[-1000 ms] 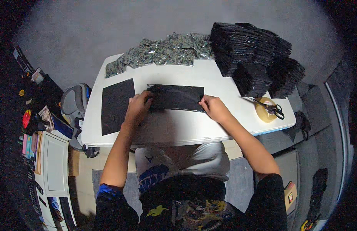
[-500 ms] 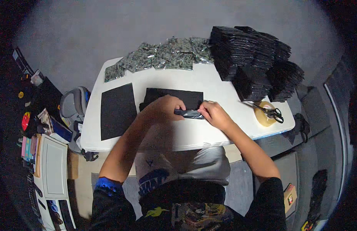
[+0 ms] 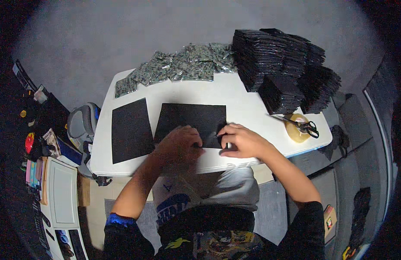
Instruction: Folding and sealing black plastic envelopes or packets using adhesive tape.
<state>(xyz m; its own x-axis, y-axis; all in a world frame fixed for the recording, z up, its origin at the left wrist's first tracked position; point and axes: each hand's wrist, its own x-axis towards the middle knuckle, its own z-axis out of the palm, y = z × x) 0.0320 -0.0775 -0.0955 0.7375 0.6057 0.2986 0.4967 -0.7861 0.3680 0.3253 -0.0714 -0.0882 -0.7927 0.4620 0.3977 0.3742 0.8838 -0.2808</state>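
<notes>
A flat black rectangular piece [image 3: 192,115] lies on the white table [image 3: 248,97] in front of me, its long side running left to right. Over its near left part rests my left hand [image 3: 179,142], fingers curled down at the near edge. My right hand [image 3: 243,141] is bent around the near right corner, thumb below and fingertips on the black surface, slightly smeared by motion. Between the hands, part of the piece looks blurred. To the left lies a second flat black rectangle [image 3: 132,132], apart from the first.
Several clear-wrapped camouflage-patterned packets [image 3: 183,63] line the table's far edge. Tall stacks of shiny black packages [image 3: 278,60] stand at the far right. Black-handled scissors [image 3: 310,128] lie on a roll of clear tape [image 3: 296,133]. A grey chair [image 3: 83,121] stands at left.
The shiny dark strip pinched between my hands no longer shows. Both hands have moved nearer to me, and the central black piece now lies flatter, with more of its near part visible.
</notes>
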